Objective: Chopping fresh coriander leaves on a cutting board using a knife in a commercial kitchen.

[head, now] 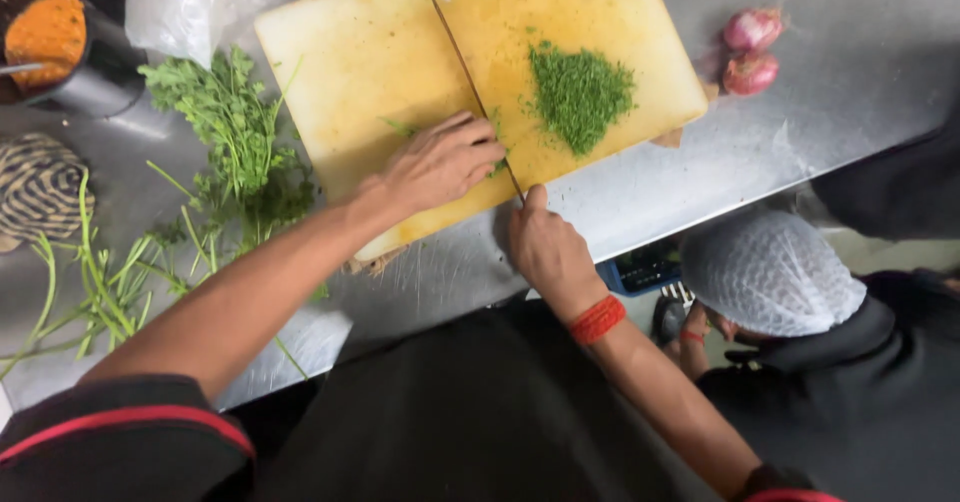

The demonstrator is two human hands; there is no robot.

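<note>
My right hand (545,247) grips the handle of a long knife (472,82), whose thin blade runs edge-down across the yellow cutting board (350,62). My left hand (440,162) lies on the board beside the blade, fingers curled over a small bunch of green herb. A pile of finely chopped green herbs (580,92) sits on the board to the right of the blade. A red thread band circles my right wrist.
Loose coriander stalks and leaves (230,132) lie on the steel table (820,132) at left. Two red onions (750,52) lie at right. A pot of orange paste (50,32) and a clear plastic bag (200,2) lie at upper left. Another person in a hairnet (770,272) crouches below the table edge.
</note>
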